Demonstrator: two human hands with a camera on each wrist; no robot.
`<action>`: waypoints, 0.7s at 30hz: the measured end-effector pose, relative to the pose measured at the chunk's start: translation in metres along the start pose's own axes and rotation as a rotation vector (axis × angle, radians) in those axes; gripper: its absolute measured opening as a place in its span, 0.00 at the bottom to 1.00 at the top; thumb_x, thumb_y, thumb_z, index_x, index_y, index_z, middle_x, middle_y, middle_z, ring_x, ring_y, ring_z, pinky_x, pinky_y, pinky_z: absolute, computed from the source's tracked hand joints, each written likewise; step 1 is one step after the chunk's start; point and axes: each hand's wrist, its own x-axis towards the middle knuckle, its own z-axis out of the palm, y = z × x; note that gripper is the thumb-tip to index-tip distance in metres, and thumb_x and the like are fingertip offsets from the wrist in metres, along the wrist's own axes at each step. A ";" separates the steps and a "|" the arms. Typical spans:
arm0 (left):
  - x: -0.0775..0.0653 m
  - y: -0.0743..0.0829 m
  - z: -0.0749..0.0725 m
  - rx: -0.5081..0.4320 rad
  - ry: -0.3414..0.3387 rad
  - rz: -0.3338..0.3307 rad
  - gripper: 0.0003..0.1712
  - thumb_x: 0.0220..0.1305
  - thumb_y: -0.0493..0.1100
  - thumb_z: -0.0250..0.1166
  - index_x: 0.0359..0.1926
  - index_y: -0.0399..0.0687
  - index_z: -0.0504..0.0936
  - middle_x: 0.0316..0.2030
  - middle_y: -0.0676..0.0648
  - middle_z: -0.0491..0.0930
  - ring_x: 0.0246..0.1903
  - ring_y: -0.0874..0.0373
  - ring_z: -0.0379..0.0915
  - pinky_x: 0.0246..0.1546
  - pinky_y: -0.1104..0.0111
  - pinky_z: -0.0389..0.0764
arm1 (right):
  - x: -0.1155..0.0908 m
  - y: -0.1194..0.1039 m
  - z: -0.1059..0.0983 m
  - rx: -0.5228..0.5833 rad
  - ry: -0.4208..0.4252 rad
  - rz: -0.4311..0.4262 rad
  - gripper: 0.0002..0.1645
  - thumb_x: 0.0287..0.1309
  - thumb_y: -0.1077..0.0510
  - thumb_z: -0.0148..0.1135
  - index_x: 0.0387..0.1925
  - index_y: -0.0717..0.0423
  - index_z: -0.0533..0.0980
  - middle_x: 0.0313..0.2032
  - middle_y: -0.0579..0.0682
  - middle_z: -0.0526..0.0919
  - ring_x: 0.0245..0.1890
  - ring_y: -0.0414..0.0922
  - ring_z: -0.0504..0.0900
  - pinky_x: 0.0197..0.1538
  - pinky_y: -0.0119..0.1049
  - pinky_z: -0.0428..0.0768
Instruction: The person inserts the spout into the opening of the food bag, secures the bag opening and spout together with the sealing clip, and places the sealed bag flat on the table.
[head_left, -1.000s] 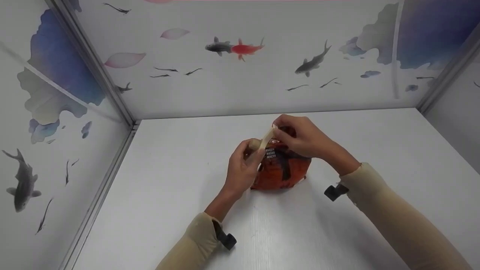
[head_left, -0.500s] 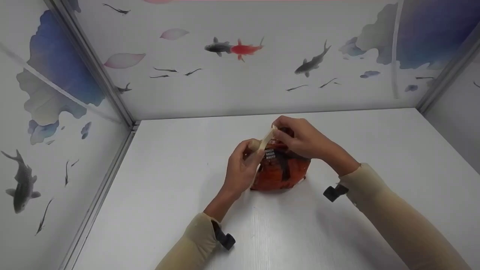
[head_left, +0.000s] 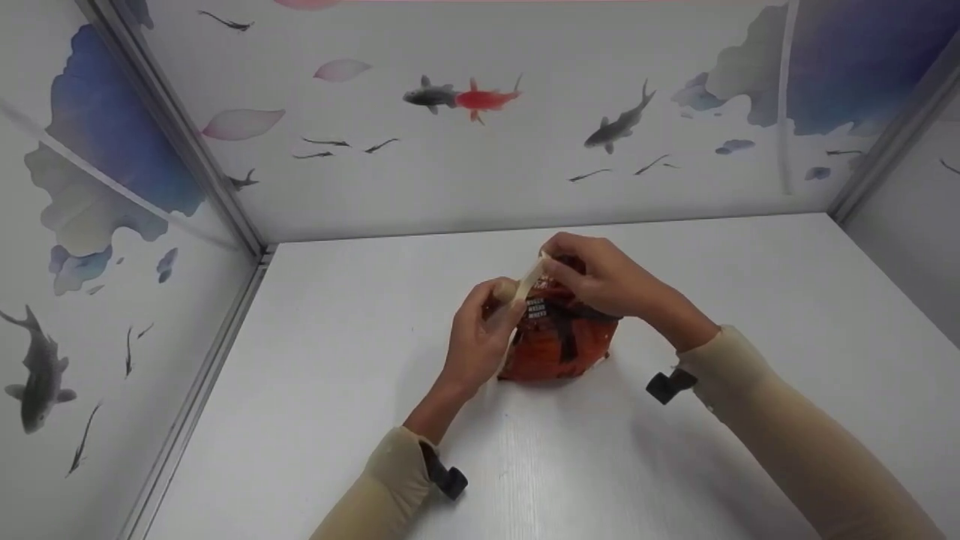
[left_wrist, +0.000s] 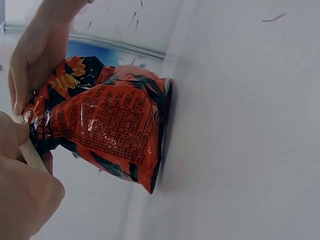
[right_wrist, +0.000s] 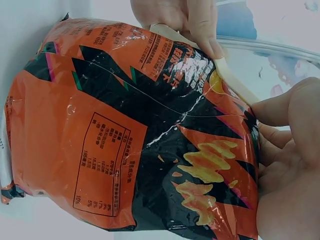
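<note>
A shiny orange and black snack bag stands on the white table, its upper part drawn together between the hands. Across the top of the bag runs a narrow cream strip, also visible in the right wrist view, where the strip lies along the bag's upper edge. My left hand pinches the near end of this strip between thumb and fingers. At the far end, my right hand pinches the strip along with the bag's top. In the left wrist view, printed text covers the side of the bag.
The white table extends around the bag on all sides. Behind it rises a white wall panel painted with fish and petals. A metal frame rail borders the left panel. Each sleeve carries a small black wrist camera.
The head view has shifted a little, so the scene sits slightly further left. Both hands keep nearly the same place and the same hold on the strip.
</note>
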 end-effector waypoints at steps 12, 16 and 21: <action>0.001 -0.009 -0.003 -0.011 -0.038 -0.013 0.25 0.81 0.55 0.63 0.71 0.52 0.75 0.59 0.48 0.81 0.57 0.57 0.81 0.61 0.59 0.85 | -0.007 -0.002 -0.006 -0.079 0.044 -0.013 0.15 0.79 0.49 0.63 0.58 0.50 0.81 0.48 0.48 0.88 0.42 0.43 0.88 0.45 0.41 0.90; 0.002 -0.013 -0.003 -0.008 -0.034 -0.024 0.26 0.82 0.56 0.62 0.72 0.52 0.74 0.61 0.47 0.80 0.59 0.56 0.81 0.61 0.59 0.86 | -0.015 0.004 -0.016 -0.121 0.079 -0.009 0.22 0.76 0.42 0.66 0.61 0.50 0.80 0.50 0.48 0.90 0.45 0.44 0.89 0.47 0.44 0.90; 0.004 -0.015 -0.004 -0.045 -0.041 -0.033 0.26 0.82 0.55 0.62 0.73 0.52 0.74 0.64 0.46 0.78 0.61 0.54 0.80 0.61 0.61 0.85 | -0.027 0.017 -0.026 -0.149 0.110 0.045 0.28 0.73 0.38 0.69 0.64 0.48 0.79 0.49 0.48 0.89 0.42 0.45 0.84 0.44 0.39 0.86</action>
